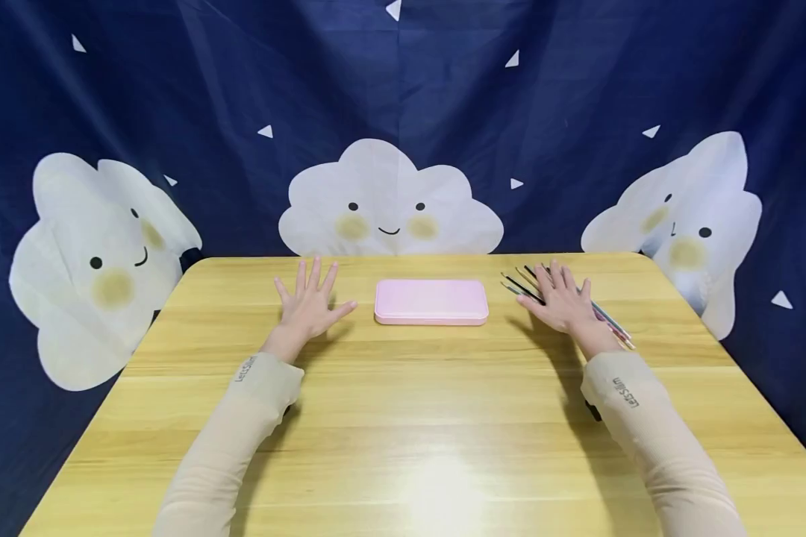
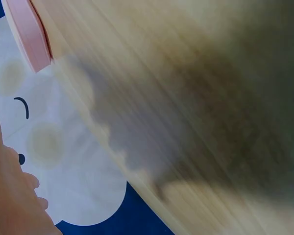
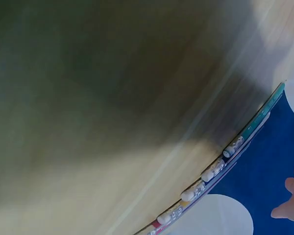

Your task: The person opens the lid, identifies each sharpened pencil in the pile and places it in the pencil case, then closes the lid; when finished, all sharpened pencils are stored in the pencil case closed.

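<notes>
A pink pencil case (image 1: 431, 300) lies closed at the far middle of the table. To its left my left hand (image 1: 307, 307) is held with fingers spread and nothing in it. On the other side my right hand (image 1: 561, 300), also with fingers spread, is over several pencils (image 1: 612, 322) and hides their middles. In the right wrist view the eraser ends of the pencils (image 3: 213, 170) lie on the wood, apart from the fingers at the right edge. One end of the pencil case (image 2: 35, 41) shows in the left wrist view, above the left hand's fingers.
The wooden table (image 1: 403, 403) has rounded far corners and a bright glare near its front. Behind it hangs a dark blue cloth (image 1: 403, 89) printed with smiling white clouds and small triangles. Shadows of both arms fall on the tabletop.
</notes>
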`<state>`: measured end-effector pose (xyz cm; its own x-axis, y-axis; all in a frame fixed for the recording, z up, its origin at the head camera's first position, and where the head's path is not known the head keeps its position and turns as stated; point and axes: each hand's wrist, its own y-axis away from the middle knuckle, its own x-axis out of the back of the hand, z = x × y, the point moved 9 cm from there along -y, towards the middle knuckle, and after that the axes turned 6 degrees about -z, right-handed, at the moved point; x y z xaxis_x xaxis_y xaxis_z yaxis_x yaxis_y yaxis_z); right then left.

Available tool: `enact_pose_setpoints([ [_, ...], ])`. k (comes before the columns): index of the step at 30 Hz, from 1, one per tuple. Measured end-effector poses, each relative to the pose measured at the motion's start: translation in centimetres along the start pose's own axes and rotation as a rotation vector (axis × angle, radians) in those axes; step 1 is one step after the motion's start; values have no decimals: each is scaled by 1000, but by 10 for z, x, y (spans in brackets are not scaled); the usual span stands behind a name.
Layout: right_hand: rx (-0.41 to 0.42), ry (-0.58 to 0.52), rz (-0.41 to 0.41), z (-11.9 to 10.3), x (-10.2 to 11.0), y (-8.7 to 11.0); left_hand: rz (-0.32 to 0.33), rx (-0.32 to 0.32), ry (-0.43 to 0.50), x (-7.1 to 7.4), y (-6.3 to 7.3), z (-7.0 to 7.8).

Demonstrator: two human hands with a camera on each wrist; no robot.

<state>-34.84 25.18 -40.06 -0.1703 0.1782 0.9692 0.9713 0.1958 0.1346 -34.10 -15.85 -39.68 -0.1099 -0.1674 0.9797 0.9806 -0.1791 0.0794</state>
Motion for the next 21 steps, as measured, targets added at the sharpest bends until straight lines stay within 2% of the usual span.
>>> enact_pose_setpoints([
  [6, 2, 1, 56, -4, 6, -2, 17, 0, 12, 1, 0, 2],
  [12, 46, 13, 21, -23, -1, -7, 39, -1, 79, 1, -1, 10],
  [17, 187, -28, -52, -58, -14, -11, 61, 6, 127, -1, -7, 20],
  [21, 296, -59, -93, -87, -23, -15, 46, -24, 145, -7, -13, 34],
])
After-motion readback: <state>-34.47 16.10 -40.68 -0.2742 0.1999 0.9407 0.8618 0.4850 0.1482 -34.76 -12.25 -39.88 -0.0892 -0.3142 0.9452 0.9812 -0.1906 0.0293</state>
